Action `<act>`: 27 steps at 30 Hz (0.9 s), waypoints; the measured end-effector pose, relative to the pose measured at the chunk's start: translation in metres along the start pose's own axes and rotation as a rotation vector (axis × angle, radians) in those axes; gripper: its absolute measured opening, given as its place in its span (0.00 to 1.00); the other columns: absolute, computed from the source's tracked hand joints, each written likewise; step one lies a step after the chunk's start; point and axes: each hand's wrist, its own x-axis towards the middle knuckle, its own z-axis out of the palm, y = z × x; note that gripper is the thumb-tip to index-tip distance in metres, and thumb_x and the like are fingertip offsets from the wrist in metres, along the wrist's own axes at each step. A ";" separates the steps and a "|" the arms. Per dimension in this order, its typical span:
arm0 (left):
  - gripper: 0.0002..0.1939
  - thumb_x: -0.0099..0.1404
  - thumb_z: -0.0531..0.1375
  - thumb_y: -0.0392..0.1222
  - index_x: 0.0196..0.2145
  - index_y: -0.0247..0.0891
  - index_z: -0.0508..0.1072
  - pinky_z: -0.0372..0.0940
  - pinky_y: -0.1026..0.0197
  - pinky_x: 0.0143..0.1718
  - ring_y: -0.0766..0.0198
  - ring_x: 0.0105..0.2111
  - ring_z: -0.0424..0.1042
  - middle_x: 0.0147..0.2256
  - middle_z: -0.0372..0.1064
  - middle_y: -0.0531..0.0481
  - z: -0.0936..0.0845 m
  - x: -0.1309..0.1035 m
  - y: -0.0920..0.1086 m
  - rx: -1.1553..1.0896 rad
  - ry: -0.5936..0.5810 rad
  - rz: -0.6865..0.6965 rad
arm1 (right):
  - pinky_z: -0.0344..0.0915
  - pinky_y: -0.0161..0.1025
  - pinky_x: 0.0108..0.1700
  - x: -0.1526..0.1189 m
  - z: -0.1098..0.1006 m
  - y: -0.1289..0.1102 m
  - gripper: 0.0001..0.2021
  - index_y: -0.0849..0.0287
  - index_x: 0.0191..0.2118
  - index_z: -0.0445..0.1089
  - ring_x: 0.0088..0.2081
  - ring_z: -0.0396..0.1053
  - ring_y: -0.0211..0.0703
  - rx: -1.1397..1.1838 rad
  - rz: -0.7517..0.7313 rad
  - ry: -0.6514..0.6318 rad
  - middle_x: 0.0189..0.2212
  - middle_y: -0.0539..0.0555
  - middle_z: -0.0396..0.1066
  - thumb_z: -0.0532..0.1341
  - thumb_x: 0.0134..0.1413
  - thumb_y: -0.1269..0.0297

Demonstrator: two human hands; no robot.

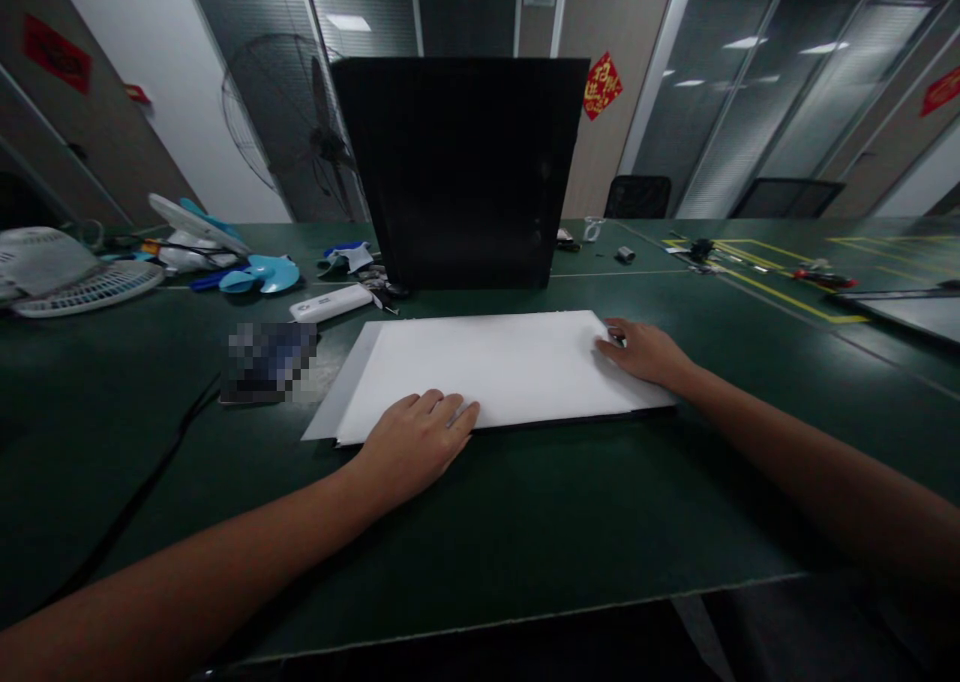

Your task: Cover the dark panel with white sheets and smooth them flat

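Observation:
In front of me a white rectangular sheet (495,367) lies flat on the green table, over something thin with a dark edge showing along the near side. A greyish translucent margin (341,387) sticks out past its left side. My left hand (416,442) rests on the near left edge, fingers laid over the white surface and the thumb apart. At the right edge is my right hand (645,352), thumb and forefinger bent around the sheet's border; a small dark spot shows between them. Behind the sheet stands a large black panel (465,172).
Left of the sheet are a pixelated device (270,362), a white oblong case (331,303), blue fan blades (261,274) and white fan parts (90,287). A red-handled tool (825,277) and a flat framed panel (915,312) lie to the right. The table's near edge (525,620) runs below.

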 end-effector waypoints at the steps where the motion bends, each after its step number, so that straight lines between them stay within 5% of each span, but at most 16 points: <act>1: 0.16 0.76 0.57 0.39 0.59 0.37 0.71 0.75 0.49 0.45 0.49 0.49 0.78 0.53 0.77 0.39 -0.001 0.000 0.000 -0.001 0.002 0.002 | 0.69 0.54 0.55 0.000 0.000 0.000 0.34 0.61 0.69 0.65 0.52 0.75 0.61 -0.002 -0.006 0.000 0.54 0.65 0.77 0.54 0.67 0.44; 9: 0.15 0.76 0.57 0.39 0.57 0.37 0.73 0.75 0.47 0.46 0.48 0.50 0.78 0.53 0.77 0.39 0.002 0.001 -0.003 -0.040 0.030 0.006 | 0.69 0.55 0.54 -0.001 0.001 -0.001 0.34 0.60 0.69 0.65 0.52 0.74 0.62 0.003 -0.013 0.003 0.51 0.66 0.77 0.53 0.66 0.44; 15: 0.22 0.76 0.54 0.55 0.53 0.39 0.78 0.73 0.46 0.49 0.49 0.49 0.78 0.50 0.79 0.40 -0.005 -0.002 -0.019 -0.285 0.060 -0.006 | 0.68 0.55 0.56 0.000 0.003 0.001 0.34 0.61 0.69 0.65 0.54 0.73 0.62 -0.019 -0.019 -0.015 0.52 0.66 0.76 0.53 0.67 0.44; 19: 0.26 0.77 0.49 0.56 0.59 0.38 0.75 0.68 0.45 0.59 0.48 0.58 0.74 0.57 0.76 0.41 -0.001 -0.001 -0.047 -0.329 0.095 -0.364 | 0.69 0.55 0.55 0.001 0.005 0.002 0.34 0.62 0.69 0.65 0.54 0.73 0.63 -0.032 -0.007 -0.007 0.51 0.66 0.77 0.52 0.67 0.43; 24: 0.38 0.75 0.49 0.60 0.70 0.26 0.59 0.56 0.37 0.67 0.37 0.71 0.54 0.72 0.52 0.27 0.031 0.001 -0.098 -0.326 -0.032 -0.784 | 0.68 0.57 0.57 0.003 0.007 0.005 0.32 0.61 0.67 0.67 0.57 0.72 0.64 0.001 0.014 0.020 0.55 0.66 0.76 0.51 0.69 0.45; 27: 0.42 0.76 0.47 0.63 0.69 0.22 0.58 0.63 0.39 0.63 0.34 0.68 0.62 0.69 0.56 0.20 0.051 -0.002 -0.122 -0.387 -0.145 -0.878 | 0.68 0.56 0.58 0.002 0.007 0.006 0.32 0.61 0.67 0.67 0.57 0.73 0.63 0.010 0.027 0.034 0.56 0.65 0.76 0.52 0.68 0.45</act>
